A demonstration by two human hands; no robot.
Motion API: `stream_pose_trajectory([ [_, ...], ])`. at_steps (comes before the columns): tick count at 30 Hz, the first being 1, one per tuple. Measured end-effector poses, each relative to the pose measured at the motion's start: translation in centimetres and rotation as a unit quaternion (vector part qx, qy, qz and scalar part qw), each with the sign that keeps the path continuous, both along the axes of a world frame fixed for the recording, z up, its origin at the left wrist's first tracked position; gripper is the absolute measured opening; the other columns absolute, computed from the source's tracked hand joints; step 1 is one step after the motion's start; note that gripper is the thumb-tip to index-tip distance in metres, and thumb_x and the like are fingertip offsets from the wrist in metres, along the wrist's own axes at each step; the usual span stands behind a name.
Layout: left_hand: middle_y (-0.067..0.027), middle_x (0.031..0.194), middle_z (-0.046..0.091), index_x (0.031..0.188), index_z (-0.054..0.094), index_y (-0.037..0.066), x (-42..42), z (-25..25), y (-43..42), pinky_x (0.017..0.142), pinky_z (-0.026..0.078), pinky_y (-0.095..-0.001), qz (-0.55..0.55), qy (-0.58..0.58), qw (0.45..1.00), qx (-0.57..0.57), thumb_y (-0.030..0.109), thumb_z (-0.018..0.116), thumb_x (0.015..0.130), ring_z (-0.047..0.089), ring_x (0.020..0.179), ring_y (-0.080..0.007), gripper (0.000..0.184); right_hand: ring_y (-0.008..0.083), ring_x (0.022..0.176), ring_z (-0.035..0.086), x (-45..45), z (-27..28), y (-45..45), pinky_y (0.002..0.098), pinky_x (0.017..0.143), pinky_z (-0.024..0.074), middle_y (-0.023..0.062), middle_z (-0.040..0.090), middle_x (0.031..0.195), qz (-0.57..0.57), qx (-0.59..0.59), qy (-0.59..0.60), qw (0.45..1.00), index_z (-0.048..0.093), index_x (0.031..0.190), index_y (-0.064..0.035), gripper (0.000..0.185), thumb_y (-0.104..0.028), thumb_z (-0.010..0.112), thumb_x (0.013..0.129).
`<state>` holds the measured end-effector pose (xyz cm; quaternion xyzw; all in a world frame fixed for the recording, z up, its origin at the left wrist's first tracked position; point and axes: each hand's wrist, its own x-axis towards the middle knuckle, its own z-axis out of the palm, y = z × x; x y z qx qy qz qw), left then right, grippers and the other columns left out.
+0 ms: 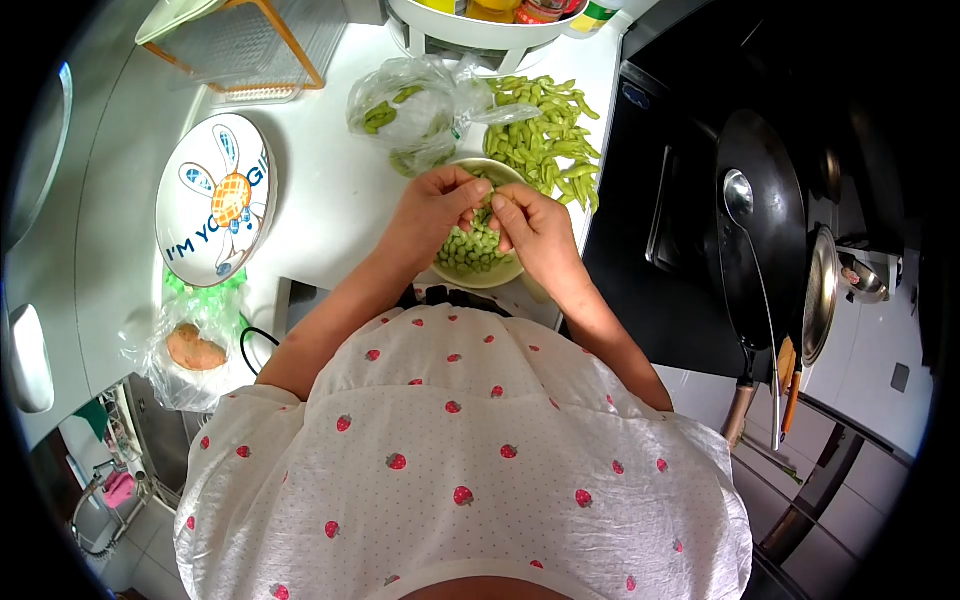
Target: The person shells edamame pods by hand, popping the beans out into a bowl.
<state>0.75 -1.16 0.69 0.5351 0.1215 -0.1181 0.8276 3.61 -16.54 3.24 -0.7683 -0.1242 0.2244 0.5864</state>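
My left hand [437, 208] and my right hand [538, 225] meet above a pale bowl [512, 279], fingertips pinched together. Between them is a green edamame pod [486, 199], mostly covered by the fingers. Shelled green beans [472, 250] lie in the bowl below. Just beyond my right hand spreads a heap of whole edamame pods [540, 130] on the white counter. Beyond my left hand sits a clear plastic bag [425, 85] with some pods inside.
An oval plate [180, 170] with a rabbit drawing stands at the left, above a bagged potato [196, 348]. A dish rack [290, 60] and a round condiment tray [480, 28] are at the back. Rightward are a black wok [750, 290] and a ladle [738, 192] on the stove.
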Motion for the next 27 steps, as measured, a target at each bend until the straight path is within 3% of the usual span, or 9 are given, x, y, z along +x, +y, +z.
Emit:
stream_pose_trajectory([
  [2,0.001,0.072,0.054,0.081,0.057,0.005,0.0,0.1,0.0,0.057,0.042,-0.0206,0.0,0.013,1.0,0.007,0.017,0.062,0.081,0.05,0.063,-0.0077,0.013,0.0073,0.048,0.047,0.2,-0.1,-0.3,0.0202,0.044,0.0373,0.001,0.052,0.062,0.012,0.04,0.033,0.999,0.057,0.082,-0.0004,0.015,-0.014,0.051,0.087],
  [5,-0.0013,0.074,0.055,0.08,0.058,0.003,-0.3,0.4,-1.1,0.06,0.044,-0.0217,0.122,-0.097,0.956,0.249,0.011,0.063,0.078,0.053,0.065,-0.0098,0.01,0.0067,0.049,0.047,0.0,-0.3,-0.5,0.0195,0.045,0.0371,0.0006,0.053,0.064,0.008,0.083,0.064,0.994,0.057,0.083,-0.0005,0.013,-0.012,0.052,0.086],
  [8,-0.0043,0.078,0.057,0.083,0.059,0.002,-0.5,1.1,-0.9,0.062,0.044,-0.023,0.113,-0.246,0.88,0.391,0.006,0.063,0.076,0.055,0.068,-0.0131,0.009,0.0065,0.05,0.047,-0.8,-0.4,-0.1,0.0194,0.045,0.0375,0.0006,0.053,0.064,-0.027,0.104,0.048,0.993,0.057,0.083,-0.0001,0.012,-0.011,0.051,0.086],
  [11,-0.0065,0.079,0.058,0.085,0.061,0.002,-0.5,0.9,-1.1,0.063,0.044,-0.0245,0.105,-0.26,0.865,0.415,0.006,0.062,0.077,0.055,0.069,-0.0154,0.009,0.0078,0.05,0.049,-1.4,-0.5,0.2,0.0209,0.046,0.0391,0.0026,0.053,0.065,-0.041,0.091,-0.015,0.995,0.056,0.084,0.0005,0.012,-0.01,0.051,0.086],
  [14,-0.0052,0.08,0.058,0.087,0.061,0.002,-0.5,0.7,-0.7,0.065,0.044,-0.025,0.073,-0.267,0.883,0.38,0.006,0.06,0.078,0.054,0.07,-0.015,0.009,0.0104,0.05,0.051,-1.5,0.0,0.0,0.0232,0.047,0.0408,0.0058,0.054,0.065,-0.02,0.032,-0.086,0.996,0.056,0.085,0.0009,0.011,-0.009,0.052,0.085],
  [18,-0.0027,0.083,0.058,0.09,0.06,0.0,-0.8,1.0,-0.4,0.066,0.043,-0.0237,0.015,-0.138,0.977,0.159,0.008,0.057,0.082,0.054,0.074,-0.0125,0.012,0.0138,0.049,0.052,-1.0,0.0,-0.4,0.0257,0.047,0.0416,0.0088,0.054,0.066,0.017,0.006,-0.193,0.981,0.056,0.086,0.0006,0.01,-0.009,0.054,0.084],
  [23,-0.0025,0.089,0.057,0.101,0.056,0.0,-1.0,0.4,-0.6,0.07,0.043,-0.0218,0.041,0.058,0.996,-0.06,0.012,0.054,0.084,0.053,0.078,-0.0104,0.021,0.0105,0.053,0.052,-0.6,0.1,-1.2,0.0234,0.05,0.0423,0.006,0.055,0.067,0.012,0.023,-0.071,0.997,0.056,0.088,0.0015,0.01,-0.007,0.055,0.083],
  [27,-0.0024,0.091,0.058,0.101,0.056,0.0,-1.1,-0.9,-0.5,0.072,0.043,-0.0209,-0.003,0.008,0.995,0.104,0.011,0.055,0.084,0.053,0.081,-0.0084,0.02,0.008,0.056,0.052,-0.2,-0.3,-2.0,0.021,0.052,0.0427,0.0037,0.056,0.069,-0.046,0.041,-0.016,0.998,0.056,0.09,0.0024,0.01,-0.004,0.055,0.083],
])
